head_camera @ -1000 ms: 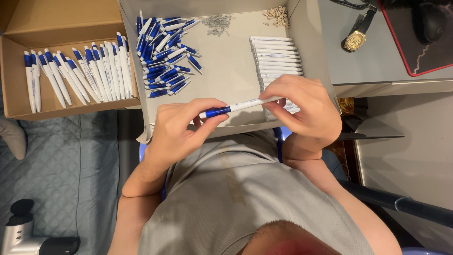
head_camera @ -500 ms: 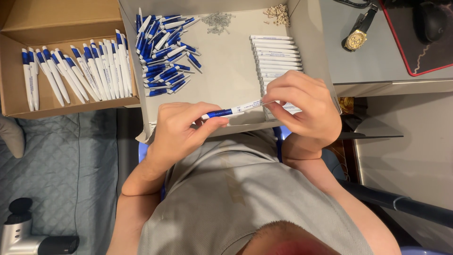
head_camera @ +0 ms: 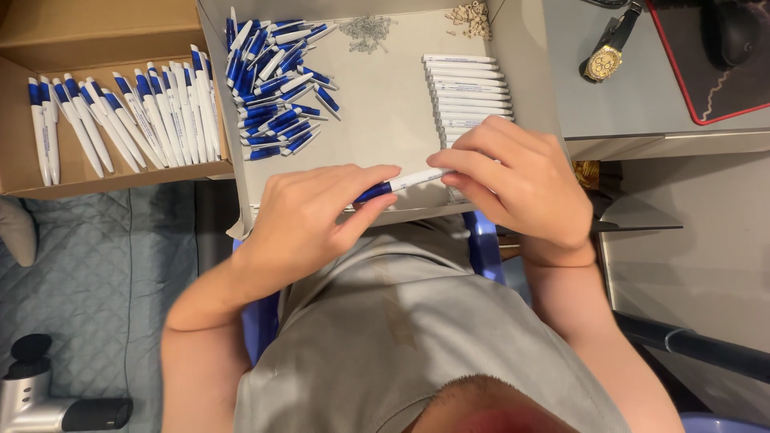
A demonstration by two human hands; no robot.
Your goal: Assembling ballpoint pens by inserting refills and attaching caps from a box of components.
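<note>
Both my hands hold one blue and white pen [head_camera: 399, 184] level over the near edge of a grey cardboard tray [head_camera: 385, 120]. My left hand [head_camera: 309, 216] pinches the blue end, my right hand [head_camera: 513, 180] grips the white barrel. A heap of loose blue and white pen parts [head_camera: 273, 88] lies at the tray's back left. A neat row of white barrels [head_camera: 468, 84] lies at its right, partly hidden by my right hand.
A brown cardboard box [head_camera: 48, 180] at the left holds several finished pens [head_camera: 120, 120] in a row. Small springs [head_camera: 365, 30] and pale bits [head_camera: 472, 16] sit at the tray's far edge. A gold wristwatch [head_camera: 605, 58] lies on the desk. A massage gun [head_camera: 40, 401] lies on the floor.
Both hands have stayed together on the pen, with only small finger shifts.
</note>
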